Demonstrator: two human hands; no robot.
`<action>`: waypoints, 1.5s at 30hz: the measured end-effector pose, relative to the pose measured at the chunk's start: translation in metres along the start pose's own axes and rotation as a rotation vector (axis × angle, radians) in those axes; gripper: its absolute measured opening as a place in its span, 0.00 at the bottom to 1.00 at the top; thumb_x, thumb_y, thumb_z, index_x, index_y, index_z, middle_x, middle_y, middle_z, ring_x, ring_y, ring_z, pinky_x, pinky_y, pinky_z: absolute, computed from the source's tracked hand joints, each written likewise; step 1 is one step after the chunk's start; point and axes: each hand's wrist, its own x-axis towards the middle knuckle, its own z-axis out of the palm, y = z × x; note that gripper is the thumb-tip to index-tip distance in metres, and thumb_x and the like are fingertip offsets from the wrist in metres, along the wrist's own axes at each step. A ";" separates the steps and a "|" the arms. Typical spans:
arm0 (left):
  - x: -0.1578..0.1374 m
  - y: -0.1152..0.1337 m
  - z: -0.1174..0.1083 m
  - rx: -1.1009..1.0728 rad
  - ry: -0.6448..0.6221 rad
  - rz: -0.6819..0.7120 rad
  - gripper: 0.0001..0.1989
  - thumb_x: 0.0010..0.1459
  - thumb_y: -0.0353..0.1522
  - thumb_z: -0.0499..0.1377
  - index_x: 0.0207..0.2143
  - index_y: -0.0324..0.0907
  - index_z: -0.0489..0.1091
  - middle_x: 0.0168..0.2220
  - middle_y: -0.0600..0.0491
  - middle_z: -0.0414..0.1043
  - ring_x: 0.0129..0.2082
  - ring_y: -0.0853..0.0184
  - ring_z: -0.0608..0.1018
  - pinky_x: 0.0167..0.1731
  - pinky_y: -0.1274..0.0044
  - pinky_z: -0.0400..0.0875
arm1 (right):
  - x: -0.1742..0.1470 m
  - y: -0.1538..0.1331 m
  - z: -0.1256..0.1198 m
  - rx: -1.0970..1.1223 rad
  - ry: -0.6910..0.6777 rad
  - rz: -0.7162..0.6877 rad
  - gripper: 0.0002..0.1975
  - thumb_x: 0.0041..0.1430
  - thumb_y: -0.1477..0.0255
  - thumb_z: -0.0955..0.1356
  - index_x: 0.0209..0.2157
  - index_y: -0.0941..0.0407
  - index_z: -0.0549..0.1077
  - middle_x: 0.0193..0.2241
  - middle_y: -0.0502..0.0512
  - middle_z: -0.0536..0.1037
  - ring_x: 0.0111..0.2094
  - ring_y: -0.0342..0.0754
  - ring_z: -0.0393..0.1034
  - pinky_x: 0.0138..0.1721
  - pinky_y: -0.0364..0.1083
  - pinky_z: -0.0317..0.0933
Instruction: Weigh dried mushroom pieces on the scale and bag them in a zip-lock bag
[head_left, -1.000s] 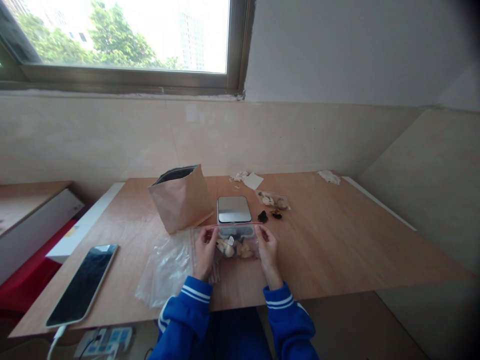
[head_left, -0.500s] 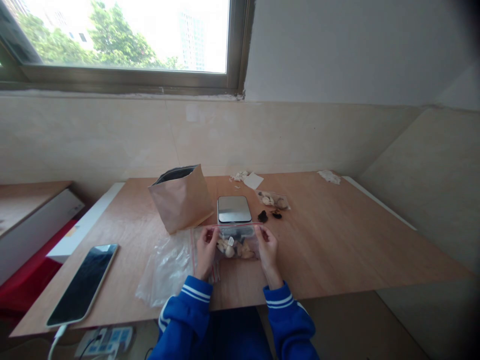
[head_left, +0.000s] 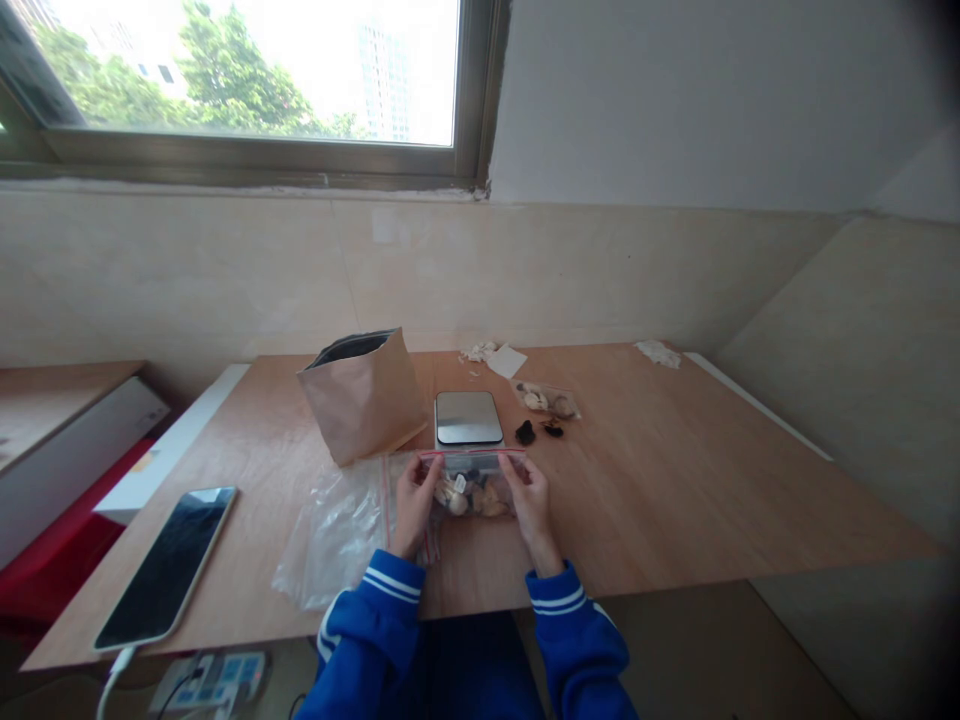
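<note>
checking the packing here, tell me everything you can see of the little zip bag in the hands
The zip bag is small, clear plastic with a red strip along its top edge. It holds pale and tan pieces, too small to identify. It sits on the wooden table just in front of the scale, with the left hand and right hand pinching its top corners.

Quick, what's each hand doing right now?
Left hand: closed, pinching the zip bag at its top corner.
Right hand: closed, pinching the same bag's other corner.
</note>
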 end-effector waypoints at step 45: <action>-0.003 0.002 0.001 -0.006 -0.036 0.019 0.14 0.57 0.42 0.60 0.37 0.40 0.73 0.35 0.51 0.76 0.37 0.64 0.76 0.40 0.75 0.68 | 0.000 -0.002 0.000 -0.027 0.082 -0.044 0.17 0.51 0.58 0.71 0.34 0.58 0.78 0.32 0.56 0.81 0.36 0.51 0.75 0.43 0.50 0.67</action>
